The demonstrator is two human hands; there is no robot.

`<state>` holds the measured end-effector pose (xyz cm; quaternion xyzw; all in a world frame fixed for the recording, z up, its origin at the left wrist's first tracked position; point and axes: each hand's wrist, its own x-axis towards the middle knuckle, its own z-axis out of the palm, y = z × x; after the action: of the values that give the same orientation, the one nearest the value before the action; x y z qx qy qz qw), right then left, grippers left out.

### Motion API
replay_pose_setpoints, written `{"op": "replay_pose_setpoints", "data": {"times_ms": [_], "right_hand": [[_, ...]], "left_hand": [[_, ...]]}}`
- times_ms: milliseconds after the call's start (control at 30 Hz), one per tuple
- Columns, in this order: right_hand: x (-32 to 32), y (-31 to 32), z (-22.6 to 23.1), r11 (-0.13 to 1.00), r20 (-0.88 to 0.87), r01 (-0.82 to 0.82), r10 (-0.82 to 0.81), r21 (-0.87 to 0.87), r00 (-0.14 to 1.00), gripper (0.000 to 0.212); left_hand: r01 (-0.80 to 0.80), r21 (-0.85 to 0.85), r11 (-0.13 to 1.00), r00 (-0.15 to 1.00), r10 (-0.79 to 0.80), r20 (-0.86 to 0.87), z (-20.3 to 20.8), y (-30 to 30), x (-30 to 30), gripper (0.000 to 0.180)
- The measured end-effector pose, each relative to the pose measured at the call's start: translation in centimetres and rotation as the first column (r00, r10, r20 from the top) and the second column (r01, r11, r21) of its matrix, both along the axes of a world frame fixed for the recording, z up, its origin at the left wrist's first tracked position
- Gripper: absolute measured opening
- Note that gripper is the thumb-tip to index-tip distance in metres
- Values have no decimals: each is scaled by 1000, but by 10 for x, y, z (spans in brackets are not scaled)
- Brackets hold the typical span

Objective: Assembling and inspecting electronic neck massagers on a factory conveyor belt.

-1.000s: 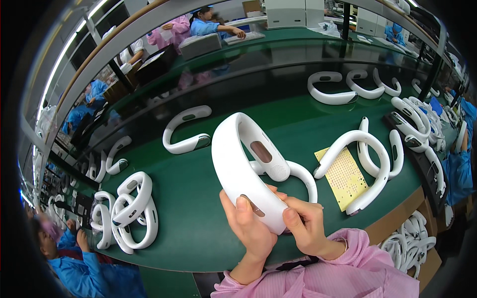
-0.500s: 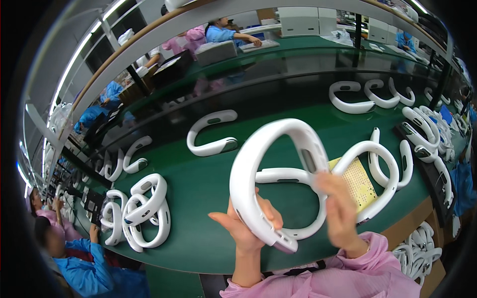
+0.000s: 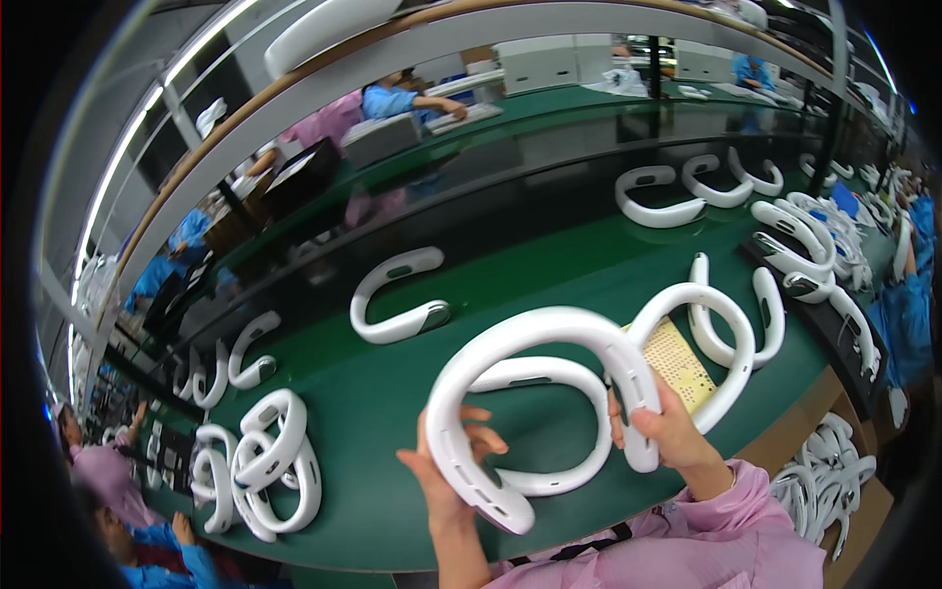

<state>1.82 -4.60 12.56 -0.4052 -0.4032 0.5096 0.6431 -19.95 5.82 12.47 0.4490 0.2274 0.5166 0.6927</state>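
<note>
I hold a large white U-shaped plastic neckband shell (image 3: 530, 339) above the green conveyor belt (image 3: 392, 393). My left hand (image 3: 446, 471) supports its left arm from beneath, fingers spread along the inner side. My right hand (image 3: 662, 427) grips the end of its right arm. A second white shell (image 3: 564, 432) lies on the belt directly under the held one. Another shell (image 3: 721, 339) rests just right of my right hand, partly over a yellow perforated pad (image 3: 677, 363).
A single shell (image 3: 397, 299) lies mid-belt. Stacked shells (image 3: 260, 466) sit at the left, more (image 3: 805, 240) on a dark tray at the right, several (image 3: 687, 187) further back. A box of shells (image 3: 824, 471) stands lower right. Other workers sit left and across the line.
The shell has been turned in my hands from edge-on to open face toward me. My hands moved apart, one to each arm of the shell.
</note>
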Motion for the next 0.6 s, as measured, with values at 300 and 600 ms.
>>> {"op": "replay_pose_setpoints", "data": {"times_ms": [300, 600], "right_hand": [[-2, -12, 59, 959, 14, -263, 266, -108, 964, 57], [-30, -1, 82, 968, 86, -247, 242, 43, 966, 56]], "left_hand": [[29, -224, 974, 999, -18, 48, -12, 9, 11, 47], [229, -487, 843, 973, -196, 118, -36, 21, 15, 48]]}}
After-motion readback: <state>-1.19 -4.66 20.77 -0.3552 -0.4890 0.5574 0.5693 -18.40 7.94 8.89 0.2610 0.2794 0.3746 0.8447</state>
